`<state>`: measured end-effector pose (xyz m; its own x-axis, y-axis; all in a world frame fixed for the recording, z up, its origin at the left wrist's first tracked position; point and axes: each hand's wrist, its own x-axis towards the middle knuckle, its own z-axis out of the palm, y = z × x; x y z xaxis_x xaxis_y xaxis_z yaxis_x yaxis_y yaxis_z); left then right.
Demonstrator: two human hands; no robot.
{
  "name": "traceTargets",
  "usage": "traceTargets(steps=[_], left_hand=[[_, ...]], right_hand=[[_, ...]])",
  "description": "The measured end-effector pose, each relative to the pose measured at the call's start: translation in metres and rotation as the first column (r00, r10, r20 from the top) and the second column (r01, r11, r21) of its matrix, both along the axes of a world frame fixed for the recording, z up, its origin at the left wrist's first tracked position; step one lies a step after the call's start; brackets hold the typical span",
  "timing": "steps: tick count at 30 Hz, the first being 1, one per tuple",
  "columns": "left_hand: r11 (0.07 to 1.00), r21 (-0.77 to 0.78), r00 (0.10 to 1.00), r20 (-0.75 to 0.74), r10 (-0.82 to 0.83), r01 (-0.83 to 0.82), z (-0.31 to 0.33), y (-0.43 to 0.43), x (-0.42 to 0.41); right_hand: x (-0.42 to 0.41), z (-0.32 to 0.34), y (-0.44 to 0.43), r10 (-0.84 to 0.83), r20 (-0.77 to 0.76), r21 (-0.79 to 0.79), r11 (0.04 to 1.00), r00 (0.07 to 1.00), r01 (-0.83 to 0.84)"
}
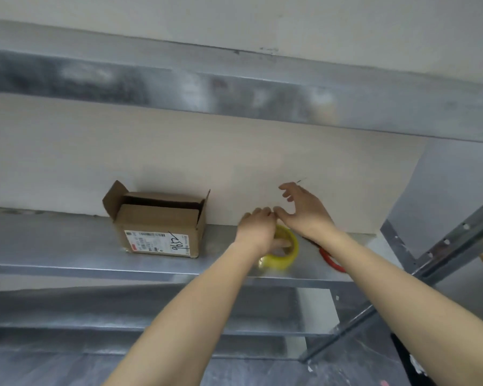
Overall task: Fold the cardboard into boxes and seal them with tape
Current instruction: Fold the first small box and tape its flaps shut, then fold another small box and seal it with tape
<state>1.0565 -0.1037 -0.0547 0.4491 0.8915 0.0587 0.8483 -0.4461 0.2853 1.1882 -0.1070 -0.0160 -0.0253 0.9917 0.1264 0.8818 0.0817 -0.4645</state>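
On the middle level of one metal rack, the shelf [67,240] carries everything in reach, with another steel shelf [234,90] close overhead and a perforated upright post [457,235] at the right. One pale back panel [179,151] stands along the rear of the shelf, behind all the items.

One cardboard box [158,224] sits left of centre, pushed back against that panel. Its top is not sealed: the left and right flaps stand up, while the near flap lies folded down over the opening. A single white shipping label [156,243] with black handwriting covers its front face.

Two bare forearms reach up from below, and they hide part of the shelf's front edge. The left hand [255,232] grips the one roll of yellow tape [286,253], fingers curled over its top and the thumb showing through the core; the roll stands on edge on the shelf, to the right of the box and apart from it. The right hand [304,213] is spread wide just beside it, fingers lightly bent and holding nothing that shows, its thumb tip meeting the left fingertips.

One red-handled tool [331,260] lies on the shelf under the right wrist, mostly hidden by the forearm, so its kind cannot be told.
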Motion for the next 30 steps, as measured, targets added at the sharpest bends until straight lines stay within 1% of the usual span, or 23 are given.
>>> traceTargets(steps=[3,5,6,7,9,10,11,15,18,22,25,30], left_hand=[[0.994,0.101,0.994,0.102,0.034,-0.044,0.028,0.009,-0.052],[0.984,0.162,0.982,0.185,0.044,-0.075,0.047,0.011,-0.098],[0.982,0.168,0.972,0.231,0.044,-0.084,0.057,0.011,-0.125],[0.983,0.156,0.957,0.286,0.052,-0.1,0.066,0.01,-0.153],[0.981,0.086,0.9,0.417,0.123,-0.174,0.082,0.006,-0.219],[0.972,0.062,0.869,0.463,0.173,-0.226,0.088,0.004,-0.257],[0.959,0.053,0.853,0.472,0.222,-0.279,0.091,0.003,-0.297],[0.884,0.029,0.83,0.359,0.427,-0.467,0.096,-0.014,-0.47],[0.802,0.062,0.791,0.224,0.569,-0.594,0.099,-0.035,-0.584],[0.648,0.097,0.654,0.075,0.752,-0.756,0.097,-0.058,-0.703],[0.559,0.113,0.567,0.048,0.823,-0.821,0.093,-0.067,-0.774],[0.501,0.093,0.502,-0.02,0.865,-0.86,0.088,-0.06,-0.872]], right_hand=[[-0.055,0.026,0.013,0.061,-0.103,0.106,0.993,0.993,-0.05],[-0.094,0.044,0.019,0.101,-0.133,0.142,0.987,0.986,-0.081],[-0.115,0.052,0.021,0.122,-0.143,0.153,0.983,0.982,-0.1],[-0.137,0.059,0.023,0.141,-0.16,0.155,0.981,0.977,-0.116],[-0.188,0.069,0.026,0.176,-0.184,0.138,0.979,0.967,-0.152],[-0.215,0.072,0.028,0.189,-0.186,0.125,0.978,0.964,-0.167],[-0.242,0.074,0.03,0.203,-0.185,0.11,0.977,0.962,-0.185],[-0.363,0.074,0.035,0.299,-0.167,0.0,0.953,0.94,-0.303],[-0.455,0.073,0.038,0.4,-0.097,-0.062,0.912,0.911,-0.406],[-0.565,0.079,0.051,0.506,-0.047,-0.059,0.859,0.861,-0.508],[-0.637,0.079,0.068,0.556,-0.05,-0.063,0.827,0.829,-0.559],[-0.746,0.059,0.102,0.631,-0.063,-0.09,0.768,0.773,-0.634]])
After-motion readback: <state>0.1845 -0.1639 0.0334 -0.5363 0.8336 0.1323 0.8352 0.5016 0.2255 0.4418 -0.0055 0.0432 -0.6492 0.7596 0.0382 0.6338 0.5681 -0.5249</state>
